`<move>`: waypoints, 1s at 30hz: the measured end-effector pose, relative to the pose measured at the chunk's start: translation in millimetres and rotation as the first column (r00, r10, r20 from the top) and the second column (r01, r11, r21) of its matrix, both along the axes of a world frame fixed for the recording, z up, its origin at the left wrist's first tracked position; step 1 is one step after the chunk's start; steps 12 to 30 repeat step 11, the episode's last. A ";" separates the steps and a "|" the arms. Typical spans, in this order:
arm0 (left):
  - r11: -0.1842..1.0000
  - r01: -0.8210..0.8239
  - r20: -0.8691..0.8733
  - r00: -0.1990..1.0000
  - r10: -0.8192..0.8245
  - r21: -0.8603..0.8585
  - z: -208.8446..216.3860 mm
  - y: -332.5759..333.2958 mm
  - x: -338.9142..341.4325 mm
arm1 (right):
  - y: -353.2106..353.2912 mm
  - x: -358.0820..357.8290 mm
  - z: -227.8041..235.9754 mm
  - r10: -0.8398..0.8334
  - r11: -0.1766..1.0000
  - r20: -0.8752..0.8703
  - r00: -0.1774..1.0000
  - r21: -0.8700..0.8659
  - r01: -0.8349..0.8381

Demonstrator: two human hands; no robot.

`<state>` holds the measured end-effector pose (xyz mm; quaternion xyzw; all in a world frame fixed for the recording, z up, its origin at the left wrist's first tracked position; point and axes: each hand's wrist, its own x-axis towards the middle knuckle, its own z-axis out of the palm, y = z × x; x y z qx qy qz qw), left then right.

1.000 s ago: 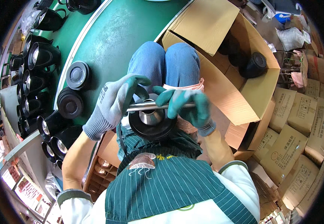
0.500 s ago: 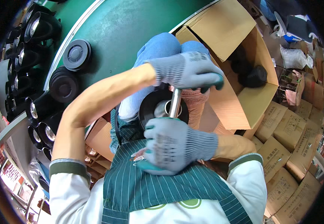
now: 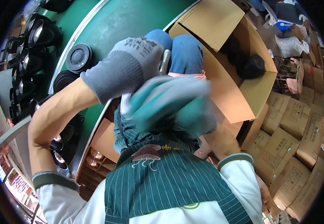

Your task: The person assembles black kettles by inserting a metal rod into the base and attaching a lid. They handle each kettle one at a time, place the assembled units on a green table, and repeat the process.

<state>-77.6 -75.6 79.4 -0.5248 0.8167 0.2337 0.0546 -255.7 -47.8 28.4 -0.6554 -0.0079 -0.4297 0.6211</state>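
My left hand (image 3: pixel 134 63), in a grey glove, is raised above my knees with its back toward me. A shiny metal tube (image 3: pixel 165 62) sticks out beside its fingers, and the hand seems wrapped round it; the fingertips are hidden. Below it, close to my apron (image 3: pixel 158 164), my right hand (image 3: pixel 171 104) is smeared by motion. Its teal-coated palm side shows, but its grip is unclear. Both hands cover whatever lies in my lap.
An open cardboard box (image 3: pixel 257 89) at the right holds black round parts (image 3: pixel 251 67). Black discs (image 3: pixel 79 56) are stacked on the green table (image 3: pixel 121 22), with several black lamp shades (image 3: pixel 44 33) to their left. Closed cartons (image 3: pixel 277 153) are piled at the far right.
My left hand has come back toward me and left, and the metal tube has shifted up-left. My right hand has left the tube and turned palm-side up. The black round part in my lap is hidden.
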 end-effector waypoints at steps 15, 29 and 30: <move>0.870 -0.195 0.485 0.873 -0.058 0.454 52.6 12.8 -65.8 | 38.4 -4.3 -77.6 -0.349 0.516 -0.218 0.911 0.767 0.381; 0.870 -0.195 0.485 0.873 -0.058 0.454 52.6 12.8 -65.8 | 38.4 -4.3 -77.6 -0.349 0.516 -0.218 0.911 0.767 0.381; 0.870 -0.195 0.485 0.873 -0.058 0.454 52.6 12.8 -65.8 | 38.4 -4.3 -77.6 -0.349 0.516 -0.218 0.911 0.767 0.381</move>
